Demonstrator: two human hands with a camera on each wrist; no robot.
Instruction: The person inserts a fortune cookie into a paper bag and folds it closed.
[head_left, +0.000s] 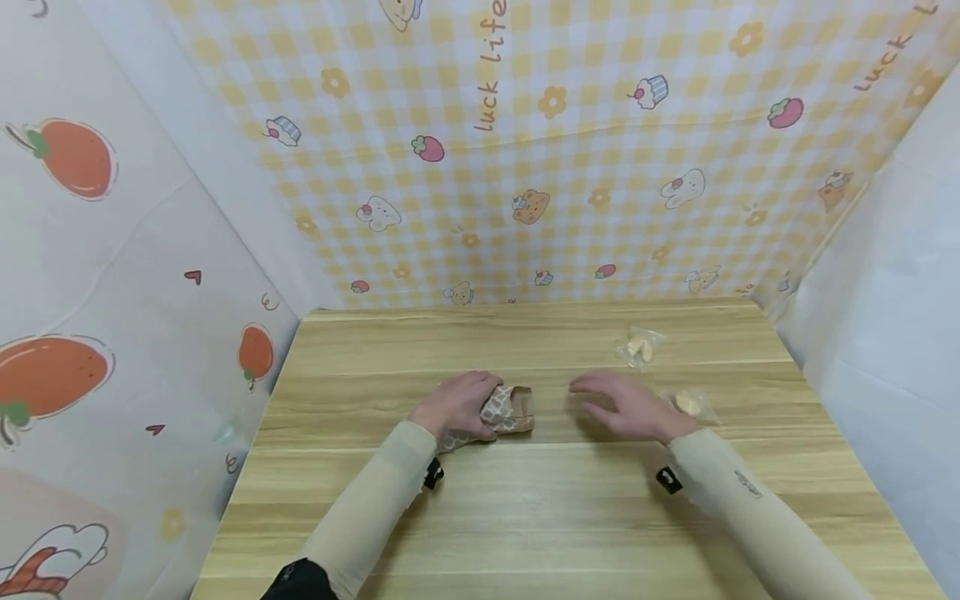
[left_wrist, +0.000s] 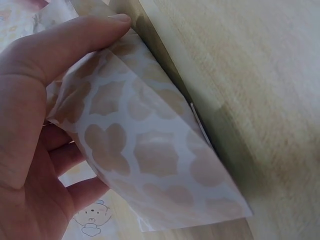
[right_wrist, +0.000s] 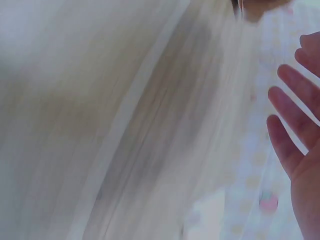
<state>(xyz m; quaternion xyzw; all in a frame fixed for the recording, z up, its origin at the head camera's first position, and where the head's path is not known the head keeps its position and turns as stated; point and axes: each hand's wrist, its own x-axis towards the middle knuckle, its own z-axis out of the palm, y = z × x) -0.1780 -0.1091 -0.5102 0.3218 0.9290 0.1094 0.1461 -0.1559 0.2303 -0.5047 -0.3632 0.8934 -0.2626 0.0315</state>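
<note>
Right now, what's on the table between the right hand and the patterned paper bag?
Nothing, just bare wooden tabletop. The head view shows that stretch between the right hand and the paper bag.

Head cam looks forward and down from up high, far enough back to get both far corners of the table (head_left: 540, 525). Left wrist cam's super close on the left hand (head_left: 456, 403) and paper bag (left_wrist: 155, 150), both also in the head view. Right wrist one's tilted beside the right hand (head_left: 628, 408).
</note>
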